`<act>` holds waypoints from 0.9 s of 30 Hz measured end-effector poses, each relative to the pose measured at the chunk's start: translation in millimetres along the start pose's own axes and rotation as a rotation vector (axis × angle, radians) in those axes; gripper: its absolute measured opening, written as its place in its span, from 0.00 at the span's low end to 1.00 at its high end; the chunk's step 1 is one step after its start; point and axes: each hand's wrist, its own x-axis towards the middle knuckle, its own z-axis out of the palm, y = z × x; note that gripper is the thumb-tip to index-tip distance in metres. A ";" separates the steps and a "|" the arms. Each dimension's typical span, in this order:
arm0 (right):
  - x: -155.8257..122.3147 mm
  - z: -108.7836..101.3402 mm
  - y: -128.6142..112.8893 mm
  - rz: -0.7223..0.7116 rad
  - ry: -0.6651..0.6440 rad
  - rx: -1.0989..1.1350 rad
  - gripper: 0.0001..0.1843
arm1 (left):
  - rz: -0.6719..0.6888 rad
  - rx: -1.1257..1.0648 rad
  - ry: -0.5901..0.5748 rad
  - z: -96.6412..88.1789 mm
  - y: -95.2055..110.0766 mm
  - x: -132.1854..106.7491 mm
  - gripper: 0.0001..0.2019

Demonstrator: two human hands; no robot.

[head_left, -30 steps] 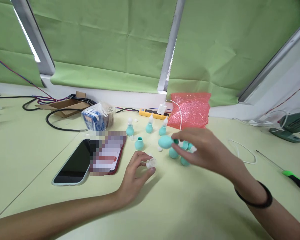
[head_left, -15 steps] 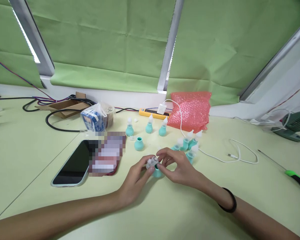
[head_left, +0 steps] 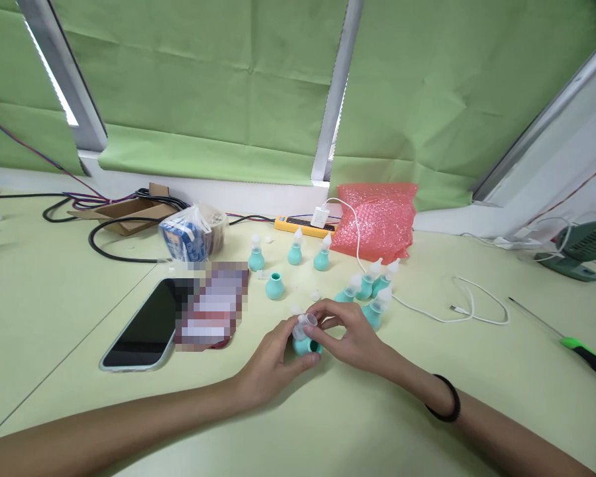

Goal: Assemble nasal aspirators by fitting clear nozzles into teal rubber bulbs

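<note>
My left hand [head_left: 267, 363] is curled around a teal rubber bulb [head_left: 302, 346] low over the table. The bulb is tilted, its dark open mouth facing right. Between the fingertips of my right hand [head_left: 351, 334] is a clear plastic tube piece [head_left: 305, 324], right above the bulb and apart from its mouth. Left fingertips also lie close to this piece. Just beyond my hands stands another open teal bulb [head_left: 275, 287] with no tip. Several nasal aspirators with clear tips, such as one aspirator [head_left: 376, 311], stand to the right and behind.
Left of my hands lie a dark-screened phone [head_left: 146, 324] and a second, blurred phone [head_left: 213, 305]. Farther back are a bagged blue package [head_left: 186, 238], a yellow power strip [head_left: 302, 226] and red bubble wrap [head_left: 375, 222]. A white cable [head_left: 427, 318] and a screwdriver [head_left: 571, 343] lie right.
The bulb has tipped so its mouth turns right, and my left thumb has moved down along it. The clear piece stays in my right fingertips. A small white part now shows behind my hands.
</note>
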 end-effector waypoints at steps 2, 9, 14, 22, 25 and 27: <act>-0.1 -0.6 -0.5 0.011 0.018 0.031 0.06 | -0.014 0.032 0.014 0.2 -1.9 0.4 0.20; 3.3 -17.5 0.2 0.082 0.035 0.150 0.04 | -0.061 0.173 0.119 -2.5 -3.7 0.6 0.10; 7.3 -29.3 -1.9 0.123 -0.214 0.194 0.08 | -0.082 0.147 0.190 -2.9 -2.9 0.0 0.09; 5.0 -35.1 -11.5 -0.055 -0.329 -0.125 0.08 | -0.073 -0.013 0.147 -1.8 -2.8 -0.9 0.09; 3.2 -34.6 -15.3 -0.116 -0.378 -0.312 0.07 | -0.067 -0.038 0.109 -1.6 -1.9 -1.7 0.09; 2.7 -33.6 -16.3 -0.136 -0.397 -0.373 0.08 | -0.063 -0.018 0.100 -1.2 -1.1 -2.4 0.09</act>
